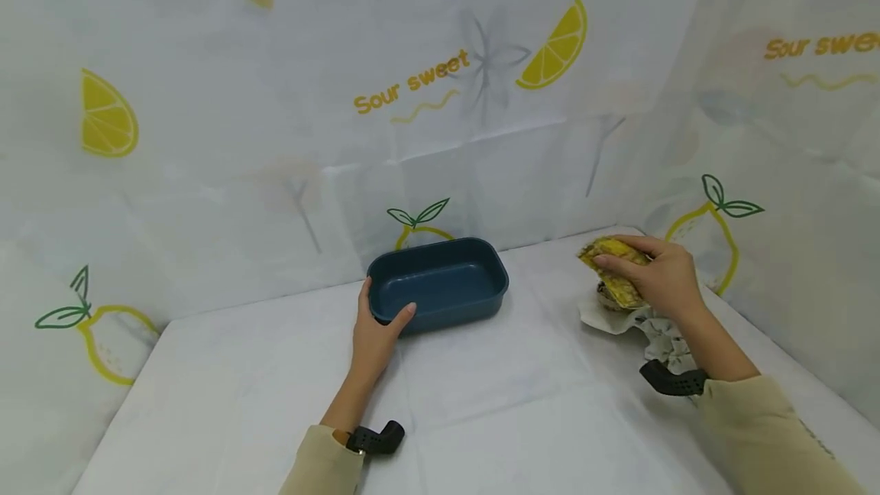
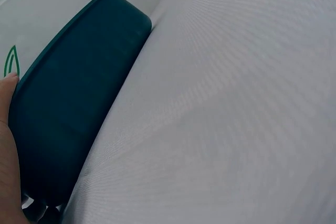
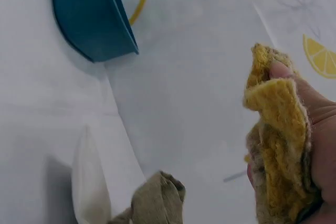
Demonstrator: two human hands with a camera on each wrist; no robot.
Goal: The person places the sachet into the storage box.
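Observation:
My left hand grips the left end of a dark blue rectangular container, the thumb over its near rim and the fingers around the end. The container stands upright on the white-covered table, and its visible inside is bare. To the right, my right hand pinches a folded, fuzzy yellow cloth between thumb and fingers. This cloth is held over a crumpled pile of fabric, white and greyish. The right wrist view shows a white piece and a brownish bunched piece below the hand.
White sheeting printed with lemons and lettering hangs behind the table and along its right side. White cloth covers the tabletop. Each wrist wears a black band with a protruding mount.

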